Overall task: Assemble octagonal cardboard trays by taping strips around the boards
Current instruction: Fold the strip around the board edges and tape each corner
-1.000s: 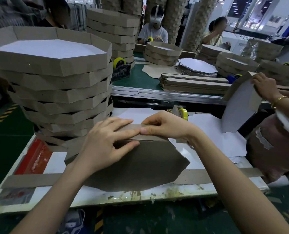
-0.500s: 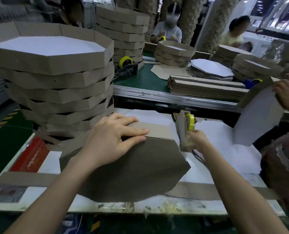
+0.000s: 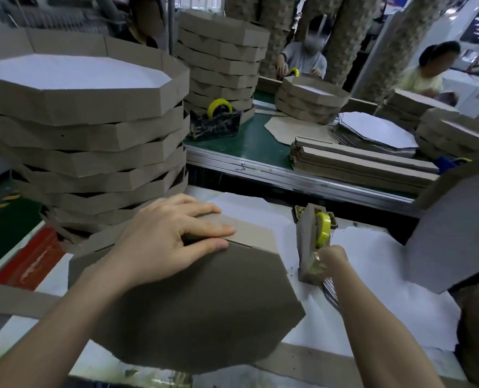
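Head view: left hand [image 3: 165, 242] presses flat on the strip [image 3: 250, 233] and board [image 3: 204, 309]. Right hand [image 3: 332, 261] grips the tape dispenser [image 3: 306, 239].

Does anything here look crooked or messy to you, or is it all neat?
Yes. The tall stack of finished trays on the left is uneven: the trays sit twisted against each other with gaps between, and the lowest look squashed. The white paper spread beneath the work has ragged, torn edges.
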A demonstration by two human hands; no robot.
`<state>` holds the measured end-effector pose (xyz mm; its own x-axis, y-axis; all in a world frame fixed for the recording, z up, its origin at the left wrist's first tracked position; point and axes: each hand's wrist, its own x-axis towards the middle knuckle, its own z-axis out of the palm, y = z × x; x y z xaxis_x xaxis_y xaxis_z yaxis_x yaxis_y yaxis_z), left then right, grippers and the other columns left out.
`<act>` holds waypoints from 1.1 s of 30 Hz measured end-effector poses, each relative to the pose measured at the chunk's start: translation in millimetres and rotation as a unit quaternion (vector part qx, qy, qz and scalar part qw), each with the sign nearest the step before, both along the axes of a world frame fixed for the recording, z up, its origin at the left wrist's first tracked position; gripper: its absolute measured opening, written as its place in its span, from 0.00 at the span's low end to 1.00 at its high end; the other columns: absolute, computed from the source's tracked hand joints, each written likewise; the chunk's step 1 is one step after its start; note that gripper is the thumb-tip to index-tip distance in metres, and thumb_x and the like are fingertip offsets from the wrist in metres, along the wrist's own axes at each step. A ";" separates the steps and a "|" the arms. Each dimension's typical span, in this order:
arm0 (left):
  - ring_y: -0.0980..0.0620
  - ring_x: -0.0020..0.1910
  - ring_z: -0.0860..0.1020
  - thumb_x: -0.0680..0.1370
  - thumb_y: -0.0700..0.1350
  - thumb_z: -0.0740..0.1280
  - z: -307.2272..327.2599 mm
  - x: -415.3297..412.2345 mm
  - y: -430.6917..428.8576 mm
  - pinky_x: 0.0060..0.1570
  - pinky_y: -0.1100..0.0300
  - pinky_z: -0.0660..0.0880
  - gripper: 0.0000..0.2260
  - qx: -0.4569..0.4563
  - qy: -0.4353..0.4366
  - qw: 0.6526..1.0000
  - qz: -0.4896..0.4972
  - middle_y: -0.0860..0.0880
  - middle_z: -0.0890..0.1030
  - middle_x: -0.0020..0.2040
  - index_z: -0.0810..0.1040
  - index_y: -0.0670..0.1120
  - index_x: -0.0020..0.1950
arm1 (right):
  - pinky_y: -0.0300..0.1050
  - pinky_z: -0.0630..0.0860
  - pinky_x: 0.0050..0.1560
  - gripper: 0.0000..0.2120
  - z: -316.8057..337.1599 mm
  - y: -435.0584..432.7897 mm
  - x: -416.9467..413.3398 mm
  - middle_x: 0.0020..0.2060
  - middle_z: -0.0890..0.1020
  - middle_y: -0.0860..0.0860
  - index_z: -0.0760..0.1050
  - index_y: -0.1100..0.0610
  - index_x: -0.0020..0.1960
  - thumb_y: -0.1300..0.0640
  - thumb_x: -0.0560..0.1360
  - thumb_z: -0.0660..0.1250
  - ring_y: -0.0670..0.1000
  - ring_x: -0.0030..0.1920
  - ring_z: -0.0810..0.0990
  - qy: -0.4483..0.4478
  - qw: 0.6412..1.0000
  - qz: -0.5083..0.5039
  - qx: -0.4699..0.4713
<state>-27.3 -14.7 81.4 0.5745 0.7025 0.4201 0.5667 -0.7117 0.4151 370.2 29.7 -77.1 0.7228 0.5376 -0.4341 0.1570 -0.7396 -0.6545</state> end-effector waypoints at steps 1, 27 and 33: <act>0.61 0.59 0.74 0.73 0.68 0.57 -0.3 -0.2 0.8 0.50 0.59 0.71 0.16 -0.001 0.001 1.000 0.002 0.62 0.79 0.60 0.78 0.71 0.56 | 0.56 0.79 0.52 0.09 -2.8 2.0 1.5 0.51 0.79 0.65 0.75 0.67 0.55 0.67 0.75 0.64 0.64 0.54 0.80 -0.014 1.000 -0.010 -0.008; 0.61 0.58 0.73 0.74 0.67 0.57 -3.5 11.1 5.4 0.48 0.59 0.70 0.15 0.031 0.005 0.999 0.008 0.62 0.80 0.59 0.79 0.71 0.55 | 0.46 0.74 0.60 0.07 -59.0 -69.5 -17.5 0.64 0.79 0.55 0.81 0.68 0.51 0.64 0.77 0.68 0.56 0.62 0.78 0.103 0.939 -0.180 0.275; 0.58 0.57 0.75 0.74 0.66 0.58 -2.8 5.1 2.2 0.48 0.56 0.73 0.15 0.039 -0.003 0.999 0.009 0.61 0.81 0.58 0.80 0.69 0.55 | 0.49 0.76 0.60 0.11 -55.0 -74.1 -15.3 0.59 0.81 0.59 0.80 0.71 0.55 0.64 0.77 0.68 0.59 0.60 0.79 0.067 0.951 -0.170 0.250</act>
<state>-22.3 -12.6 78.7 0.5591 0.6783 0.4769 0.5775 -0.7313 0.3630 355.0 -44.3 -132.1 0.8475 0.4471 -0.2861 -0.1454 -0.3229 -0.9352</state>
